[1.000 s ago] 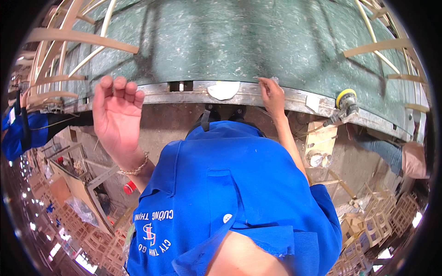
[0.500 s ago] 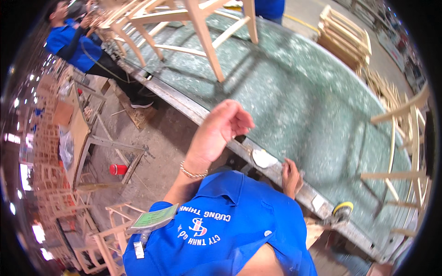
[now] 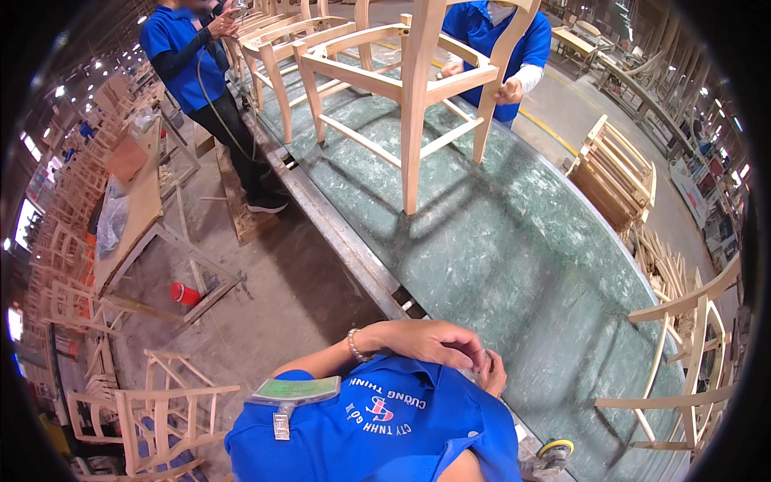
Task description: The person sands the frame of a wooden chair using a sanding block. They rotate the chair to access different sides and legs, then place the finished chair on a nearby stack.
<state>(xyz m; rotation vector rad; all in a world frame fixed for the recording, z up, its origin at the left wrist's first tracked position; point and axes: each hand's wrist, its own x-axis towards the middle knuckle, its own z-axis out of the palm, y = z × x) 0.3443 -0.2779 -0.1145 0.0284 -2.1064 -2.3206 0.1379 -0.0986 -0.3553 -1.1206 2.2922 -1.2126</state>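
Note:
My left hand (image 3: pixel 434 341), a bead bracelet on its wrist, curls in front of my blue shirt (image 3: pixel 377 434) at the near edge of the long green-topped table (image 3: pixel 514 257). Its fingertips meet my right hand (image 3: pixel 491 373), which shows only partly behind my shoulder. The two hands touch each other just over the table's metal rim. Whether something small lies between the fingers is hidden. A green badge (image 3: pixel 293 391) is clipped to my chest.
A bare wooden chair frame (image 3: pixel 418 80) stands on the table ahead, and another (image 3: pixel 289 48) is further left. Two co-workers in blue (image 3: pixel 193 64) (image 3: pixel 498 40) stand at the far end. A yellow-padded sander (image 3: pixel 554 451), a red can (image 3: pixel 183 293) and more frames (image 3: pixel 691 353) (image 3: pixel 161 410) are around.
My view has swung up along the table. My left hand has come down from its raised position and joined my right hand at the table's edge.

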